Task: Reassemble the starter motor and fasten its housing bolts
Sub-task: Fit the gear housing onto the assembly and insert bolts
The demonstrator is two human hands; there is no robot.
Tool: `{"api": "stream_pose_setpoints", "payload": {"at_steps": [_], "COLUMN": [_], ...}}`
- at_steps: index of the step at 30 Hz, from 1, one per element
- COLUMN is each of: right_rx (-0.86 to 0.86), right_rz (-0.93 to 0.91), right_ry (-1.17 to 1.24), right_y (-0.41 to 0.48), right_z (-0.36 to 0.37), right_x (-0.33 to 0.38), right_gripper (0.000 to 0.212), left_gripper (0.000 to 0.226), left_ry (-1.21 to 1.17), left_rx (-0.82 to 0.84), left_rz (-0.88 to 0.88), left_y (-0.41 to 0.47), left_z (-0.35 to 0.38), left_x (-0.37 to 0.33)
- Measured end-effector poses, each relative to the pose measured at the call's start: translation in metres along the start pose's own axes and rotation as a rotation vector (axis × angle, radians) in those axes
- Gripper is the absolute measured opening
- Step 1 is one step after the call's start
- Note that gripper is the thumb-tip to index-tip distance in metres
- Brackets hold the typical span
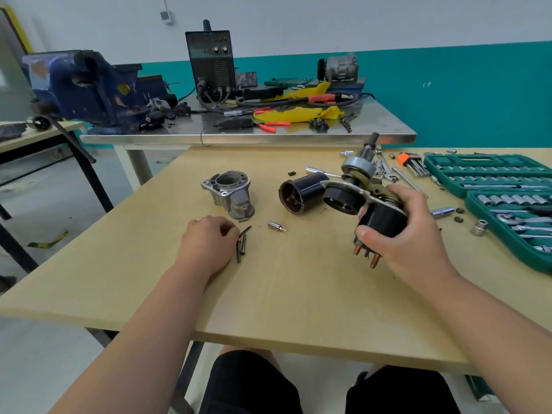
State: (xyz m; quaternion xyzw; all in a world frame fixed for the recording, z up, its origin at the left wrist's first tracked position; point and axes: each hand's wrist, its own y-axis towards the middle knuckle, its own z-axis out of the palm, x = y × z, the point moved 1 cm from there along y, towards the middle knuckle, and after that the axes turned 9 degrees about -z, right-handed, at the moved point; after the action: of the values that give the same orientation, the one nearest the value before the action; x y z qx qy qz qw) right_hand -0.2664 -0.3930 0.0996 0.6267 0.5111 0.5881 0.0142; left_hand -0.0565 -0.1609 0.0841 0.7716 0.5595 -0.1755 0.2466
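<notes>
Gripping black motor part (385, 221) with copper pins in right hand (418, 234), pinching thin dark bolt (245, 230) with left hand (206, 243)

Solenoid (383, 221) partly behind right grip (418, 231)

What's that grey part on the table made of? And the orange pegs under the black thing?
The grey housing looks like cast metal, probably aluminium: dull, silvery, matte. The pegs look like copper: shiny reddish-orange metal.
</notes>
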Motion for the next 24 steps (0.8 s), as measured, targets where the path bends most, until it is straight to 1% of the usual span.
{"api": "stream_pose_setpoints", "payload": {"at_steps": [5, 9, 11, 15, 20, 24], "right_rx": [0.122, 0.203, 0.210, 0.192, 0.214, 0.221], "right_rz": [-0.054, -0.127, -0.129, -0.099, -0.109, -0.114], "right_ry": [-0.183, -0.258, -0.272, -0.279, -0.261, -0.251], "right_y": [-0.006, -0.008, -0.008, -0.008, -0.008, -0.008], "right_z": [0.006, 0.015, 0.017, 0.017, 0.018, 0.017], "right_x": [0.004, 0.006, 0.006, 0.006, 0.005, 0.005], "right_gripper": [0.085, 0.085, 0.084, 0.085, 0.084, 0.083], "left_gripper": [0.024, 0.024, 0.024, 0.024, 0.018, 0.016], "left_ry": [0.074, 0.066, 0.089, 0.243, 0.300, 0.385], "left_rx": [0.015, -0.066, -0.062, 0.032, 0.036, 0.054], "left_rz": [0.035, 0.024, -0.025, -0.102, -0.105, -0.073], "left_y": [-0.005, 0.005, 0.017, 0.034, 0.045, 0.045], "left_z": [0.001, 0.000, 0.000, 0.007, 0.016, 0.018], "left_x": [0.003, -0.004, -0.011, -0.026, -0.035, -0.045]}}
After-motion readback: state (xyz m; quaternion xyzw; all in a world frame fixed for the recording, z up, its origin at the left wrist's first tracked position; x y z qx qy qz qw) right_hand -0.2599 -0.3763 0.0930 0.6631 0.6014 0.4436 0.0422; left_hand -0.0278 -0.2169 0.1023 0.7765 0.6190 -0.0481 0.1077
